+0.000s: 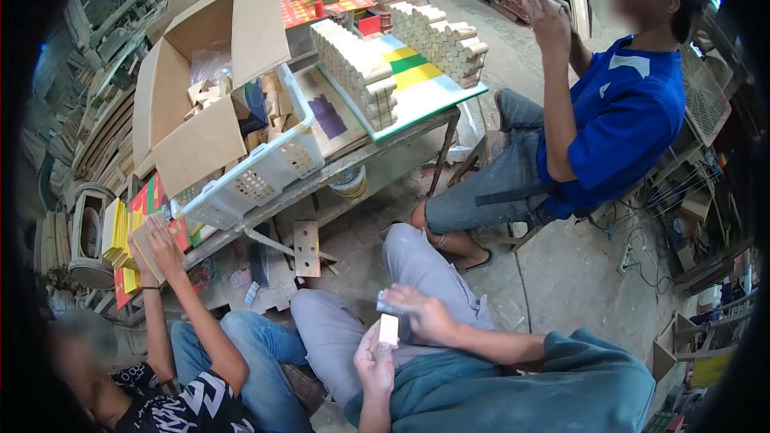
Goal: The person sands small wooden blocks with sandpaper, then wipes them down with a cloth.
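Note:
My left hand is closed around the lower part of a small pale wooden block, its thumb against the face. My right hand is just above and to the right of the block. Under its fingertips is a small grey piece, which looks like folded sandpaper, at the block's upper end. Whether the grey piece touches the wood is hard to make out. Both hands are over my lap, in front of my grey trousers.
A cardboard box and a white plastic crate of wood pieces stand on the bench. Beyond are stacked wooden rods. At left, a co-worker's hands hold a board; at right, a person in blue raises both hands.

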